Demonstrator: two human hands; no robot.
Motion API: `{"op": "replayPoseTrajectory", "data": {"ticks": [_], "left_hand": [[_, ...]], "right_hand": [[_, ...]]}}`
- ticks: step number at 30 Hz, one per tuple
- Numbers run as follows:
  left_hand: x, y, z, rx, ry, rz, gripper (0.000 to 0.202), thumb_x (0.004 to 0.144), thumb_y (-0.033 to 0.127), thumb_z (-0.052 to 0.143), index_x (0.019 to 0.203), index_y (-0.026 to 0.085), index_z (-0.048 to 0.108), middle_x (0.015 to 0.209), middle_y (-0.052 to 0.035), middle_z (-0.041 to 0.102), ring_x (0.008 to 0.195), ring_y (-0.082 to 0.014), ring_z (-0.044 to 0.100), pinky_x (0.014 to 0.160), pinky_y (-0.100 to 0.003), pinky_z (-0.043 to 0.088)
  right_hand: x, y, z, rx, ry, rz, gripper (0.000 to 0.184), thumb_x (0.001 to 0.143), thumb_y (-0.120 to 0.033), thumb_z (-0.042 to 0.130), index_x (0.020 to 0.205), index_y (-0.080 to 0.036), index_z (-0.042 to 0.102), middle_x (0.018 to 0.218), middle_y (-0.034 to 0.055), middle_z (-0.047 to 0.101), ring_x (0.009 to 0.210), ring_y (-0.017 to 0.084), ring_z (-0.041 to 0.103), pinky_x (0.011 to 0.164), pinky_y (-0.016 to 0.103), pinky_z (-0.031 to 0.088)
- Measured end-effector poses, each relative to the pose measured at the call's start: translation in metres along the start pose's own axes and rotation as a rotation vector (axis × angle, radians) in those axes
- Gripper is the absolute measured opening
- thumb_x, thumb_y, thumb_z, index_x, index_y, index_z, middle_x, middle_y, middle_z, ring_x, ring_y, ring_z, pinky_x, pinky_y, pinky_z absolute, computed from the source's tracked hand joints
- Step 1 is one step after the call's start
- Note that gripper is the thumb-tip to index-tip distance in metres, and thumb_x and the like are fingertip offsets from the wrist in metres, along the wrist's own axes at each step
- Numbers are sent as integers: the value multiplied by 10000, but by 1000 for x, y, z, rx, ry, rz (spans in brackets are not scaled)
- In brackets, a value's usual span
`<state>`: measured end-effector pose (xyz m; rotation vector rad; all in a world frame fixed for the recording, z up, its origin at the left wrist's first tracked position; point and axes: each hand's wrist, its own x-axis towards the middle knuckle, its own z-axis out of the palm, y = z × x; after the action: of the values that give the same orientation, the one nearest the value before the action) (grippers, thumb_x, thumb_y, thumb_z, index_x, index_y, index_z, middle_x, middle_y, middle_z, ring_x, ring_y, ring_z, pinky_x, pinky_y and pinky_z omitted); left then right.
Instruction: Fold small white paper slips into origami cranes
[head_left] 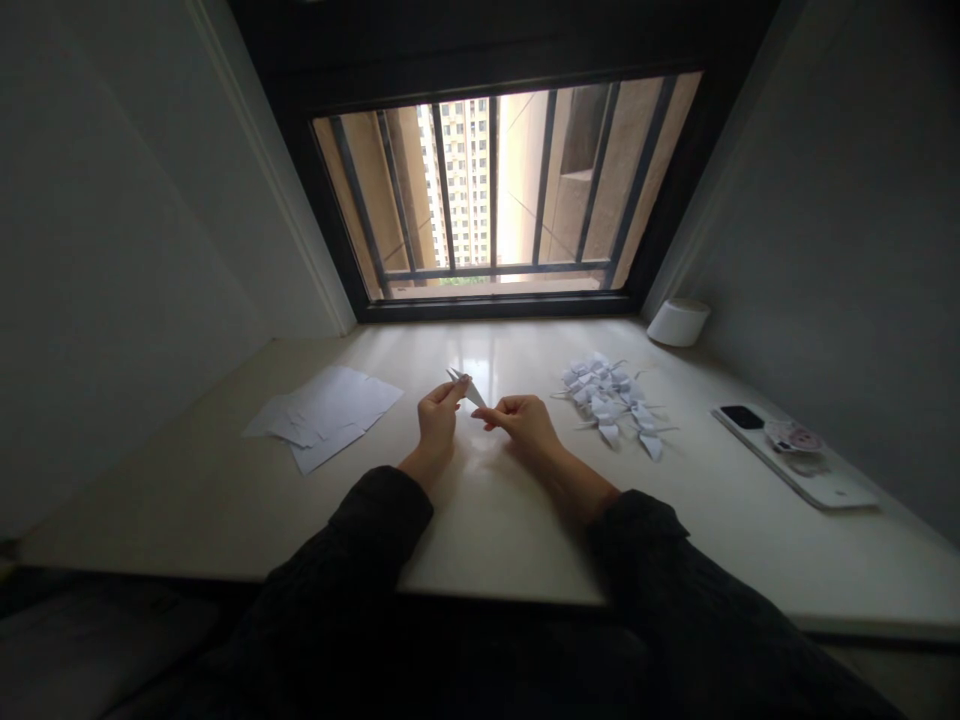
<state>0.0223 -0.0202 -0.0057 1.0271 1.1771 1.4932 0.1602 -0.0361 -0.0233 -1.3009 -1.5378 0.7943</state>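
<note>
Between my two hands is a folded white paper piece [474, 394], narrow and pointed, with two thin tips sticking up at its upper left. My left hand [439, 415] pinches it near those tips. The fingers of my right hand [523, 420] are closed on its lower right end. Both hands are just above the sill top, in the middle. To the right lies a heap of folded paper cranes [604, 390], several of them with wings and thin points showing. On the left is a loose stack of white paper sheets [337, 405], fanned out and overlapping.
A white phone [795, 460] with a round grip on its back lies at the right. In the back right corner stands a white cylindrical object [678, 322]. Behind the pale sill top [495, 540] is a dark-framed window [495, 310] with bars, and walls close in both sides.
</note>
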Motion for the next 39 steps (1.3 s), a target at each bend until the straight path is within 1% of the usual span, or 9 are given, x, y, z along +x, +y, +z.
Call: {"op": "replayPoseTrajectory", "data": {"ticks": [5, 8, 12, 15, 22, 26, 29, 32, 39], "left_hand": [[4, -1, -2, 5, -32, -14, 391, 644, 518, 695, 860, 195, 737, 864, -57, 688, 821, -182, 569, 704, -277, 378], [5, -1, -3, 16, -50, -19, 410, 658, 521, 681, 900, 194, 735, 935, -71, 695, 859, -196, 580, 721, -286, 388], [2, -3, -1, 48, -134, 54, 363, 685, 481, 673, 876, 180, 739, 901, -66, 707, 852, -198, 587, 763, -305, 400], [-1, -4, 1, 69, -187, 85, 352, 698, 475, 663, 866, 176, 741, 858, -62, 713, 842, -206, 595, 780, -321, 405], [-2, -2, 0, 72, -179, 98, 325, 719, 467, 650, 847, 184, 743, 874, -66, 715, 852, -208, 608, 790, -327, 406], [-1, -4, 0, 85, -201, 134, 341, 762, 464, 603, 910, 184, 729, 882, -65, 710, 833, -191, 607, 792, -324, 418], [-1, -3, 0, 77, -215, 154, 356, 741, 464, 630, 934, 179, 721, 872, -65, 707, 824, -188, 608, 790, -323, 431], [-1, 0, 0, 75, -194, 153, 360, 719, 474, 650, 896, 171, 728, 861, -68, 706, 814, -191, 609, 778, -320, 433], [1, 1, -1, 108, -168, 137, 372, 738, 504, 617, 843, 167, 737, 787, -62, 700, 755, -185, 600, 748, -322, 415]], "right_hand": [[-1, 0, 1, -64, -2, -59, 404, 709, -578, 617, 561, -206, 674, 555, 10, 655, 495, 118, 512, 516, 251, 353], [-2, -1, 4, -61, 4, -77, 381, 719, -564, 617, 615, -202, 671, 605, 5, 662, 515, 117, 517, 535, 248, 375], [-3, -2, 5, 24, 14, -95, 363, 740, -547, 603, 712, -194, 686, 669, 19, 677, 581, 134, 559, 565, 249, 404], [-1, -1, 4, 48, 19, -78, 378, 761, -544, 574, 708, -193, 704, 669, 26, 686, 583, 135, 562, 577, 253, 409], [2, 7, 7, 184, -20, 12, 412, 726, -564, 599, 701, -170, 716, 666, 63, 705, 598, 165, 611, 550, 259, 428], [2, 6, 7, 241, -43, 24, 402, 713, -557, 620, 702, -166, 715, 687, 77, 715, 625, 179, 633, 552, 259, 437], [1, 5, 7, 245, -57, 30, 399, 705, -553, 631, 699, -163, 714, 717, 83, 723, 628, 180, 636, 555, 259, 439], [1, 4, 7, 226, -74, 31, 411, 706, -565, 624, 701, -165, 716, 719, 82, 725, 627, 181, 637, 554, 259, 440], [0, 1, 6, 219, -89, 18, 373, 709, -534, 644, 715, -171, 728, 702, 69, 723, 616, 170, 626, 564, 254, 431]]}}
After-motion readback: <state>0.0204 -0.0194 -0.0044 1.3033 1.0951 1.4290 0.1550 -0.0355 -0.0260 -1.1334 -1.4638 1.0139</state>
